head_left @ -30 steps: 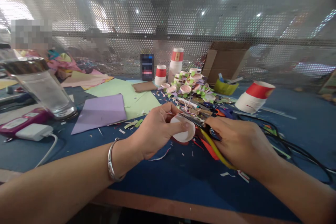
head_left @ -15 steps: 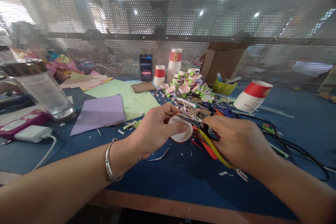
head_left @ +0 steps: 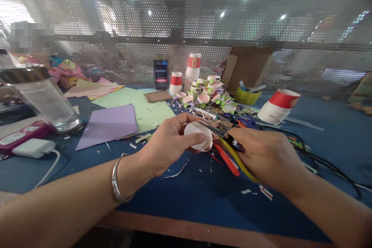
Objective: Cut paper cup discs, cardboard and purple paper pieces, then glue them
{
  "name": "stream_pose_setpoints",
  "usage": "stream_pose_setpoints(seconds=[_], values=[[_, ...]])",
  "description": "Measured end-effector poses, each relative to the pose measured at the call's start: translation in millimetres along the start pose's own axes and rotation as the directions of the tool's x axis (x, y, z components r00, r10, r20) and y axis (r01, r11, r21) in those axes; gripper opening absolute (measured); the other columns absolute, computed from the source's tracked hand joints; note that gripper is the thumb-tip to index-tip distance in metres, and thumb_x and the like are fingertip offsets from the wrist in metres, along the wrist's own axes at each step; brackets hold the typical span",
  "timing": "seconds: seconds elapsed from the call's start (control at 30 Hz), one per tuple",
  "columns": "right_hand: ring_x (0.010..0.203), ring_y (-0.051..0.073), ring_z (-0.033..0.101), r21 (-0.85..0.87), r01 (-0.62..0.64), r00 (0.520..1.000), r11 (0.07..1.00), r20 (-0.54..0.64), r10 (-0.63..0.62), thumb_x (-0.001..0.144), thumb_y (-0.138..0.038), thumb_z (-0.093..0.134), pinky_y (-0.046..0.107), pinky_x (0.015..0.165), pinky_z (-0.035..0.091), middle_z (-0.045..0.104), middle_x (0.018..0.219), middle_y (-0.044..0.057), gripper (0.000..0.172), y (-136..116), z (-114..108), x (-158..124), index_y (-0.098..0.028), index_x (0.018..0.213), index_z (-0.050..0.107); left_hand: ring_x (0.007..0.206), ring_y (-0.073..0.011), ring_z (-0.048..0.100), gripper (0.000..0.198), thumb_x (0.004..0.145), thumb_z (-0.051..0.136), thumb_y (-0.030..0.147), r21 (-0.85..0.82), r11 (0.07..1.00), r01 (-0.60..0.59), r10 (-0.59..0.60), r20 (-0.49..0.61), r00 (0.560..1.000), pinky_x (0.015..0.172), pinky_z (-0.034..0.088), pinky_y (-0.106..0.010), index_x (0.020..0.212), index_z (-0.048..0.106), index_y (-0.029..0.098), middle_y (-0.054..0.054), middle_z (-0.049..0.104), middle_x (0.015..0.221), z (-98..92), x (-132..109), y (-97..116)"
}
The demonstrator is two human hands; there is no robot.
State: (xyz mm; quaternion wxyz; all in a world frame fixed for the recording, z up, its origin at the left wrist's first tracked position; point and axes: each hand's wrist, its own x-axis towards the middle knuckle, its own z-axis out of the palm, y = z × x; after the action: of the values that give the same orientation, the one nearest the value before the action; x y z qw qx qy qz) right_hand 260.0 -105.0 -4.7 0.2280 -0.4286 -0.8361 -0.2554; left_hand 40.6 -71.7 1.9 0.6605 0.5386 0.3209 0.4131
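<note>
Between the thumb and fingers of my left hand (head_left: 171, 143) is a round white paper cup bottom (head_left: 197, 133), its pale disc facing me. My right hand (head_left: 264, 155) is closed round a pair of scissors (head_left: 218, 131) with a yellow handle. Their dark blades lie along the upper right rim of the cup bottom; whether they are cutting the rim cannot be made out. Just below the blades, an orange-red tool or strip (head_left: 228, 159) lies on the blue table (head_left: 186, 201). Paper scraps surround both hands.
Behind my hands is a heap of cut cup bottoms (head_left: 203, 93) with green and purple paper. Paper cups (head_left: 279, 106) stand right, others at the back. Left are purple paper (head_left: 107, 124), green paper (head_left: 130, 100), a water glass (head_left: 52, 100) and a white charger (head_left: 35, 147). Black cables (head_left: 328, 162) run right.
The cup bottom has turned and tilted in my left hand, moving slightly up. The scissors have shifted a little with it, uncovering more of the orange-red piece.
</note>
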Motion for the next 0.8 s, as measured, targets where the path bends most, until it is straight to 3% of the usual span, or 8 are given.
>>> stream_pose_setpoints(seconds=[0.17, 0.43, 0.6, 0.8], values=[[0.049, 0.018, 0.063, 0.027, -0.041, 0.999, 0.999, 0.008, 0.04, 0.103, -0.038, 0.039, 0.028, 0.046, 0.033, 0.065, 0.06, 0.004, 0.044, 1.6, 3.3, -0.8, -0.017, 0.072, 0.063, 0.067, -0.0117, 0.068, 0.026, 0.079, 0.078, 0.017, 0.015, 1.0, -0.007, 0.008, -0.055, 0.998, 0.062, 0.05, -0.021, 0.099, 0.062, 0.013, -0.002, 0.073, 0.081, 0.1, 1.3, 0.1], [0.047, 0.017, 0.06, 0.035, -0.054, 0.999, 0.998, 0.004, 0.054, 0.104, -0.045, 0.039, 0.028, 0.047, 0.031, 0.063, 0.059, 0.004, 0.049, -3.1, 2.2, 1.3, -0.018, 0.07, 0.061, 0.074, -0.0142, 0.069, 0.026, 0.08, 0.078, 0.022, 0.086, 0.995, -0.053, 0.053, 0.0, 0.999, 0.072, 0.052, -0.026, 0.1, 0.063, 0.015, -0.003, 0.074, 0.085, -1.6, 1.2, -7.5], [0.045, 0.018, 0.06, 0.02, -0.042, 0.999, 0.999, 0.005, 0.042, 0.104, -0.042, 0.037, 0.028, 0.045, 0.031, 0.062, 0.057, 0.003, 0.049, -5.7, 1.2, 1.7, -0.018, 0.07, 0.06, 0.075, -0.0137, 0.067, 0.023, 0.081, 0.077, 0.025, 0.177, 0.983, -0.052, 0.047, 0.03, 0.998, 0.073, 0.05, -0.026, 0.097, 0.064, 0.015, -0.003, 0.074, 0.088, -1.9, 0.6, -7.9], [0.042, 0.015, 0.057, -0.017, -0.01, 1.0, 1.0, -0.007, 0.01, 0.102, -0.032, 0.038, 0.027, 0.044, 0.031, 0.06, 0.054, 0.001, 0.042, -5.1, -0.5, 0.6, -0.019, 0.066, 0.057, 0.082, -0.017, 0.069, 0.028, 0.08, 0.077, 0.024, 0.149, 0.989, -0.024, 0.019, 0.038, 0.999, 0.076, 0.052, -0.029, 0.103, 0.066, 0.014, -0.008, 0.075, 0.095, -2.0, 0.4, -5.6]])
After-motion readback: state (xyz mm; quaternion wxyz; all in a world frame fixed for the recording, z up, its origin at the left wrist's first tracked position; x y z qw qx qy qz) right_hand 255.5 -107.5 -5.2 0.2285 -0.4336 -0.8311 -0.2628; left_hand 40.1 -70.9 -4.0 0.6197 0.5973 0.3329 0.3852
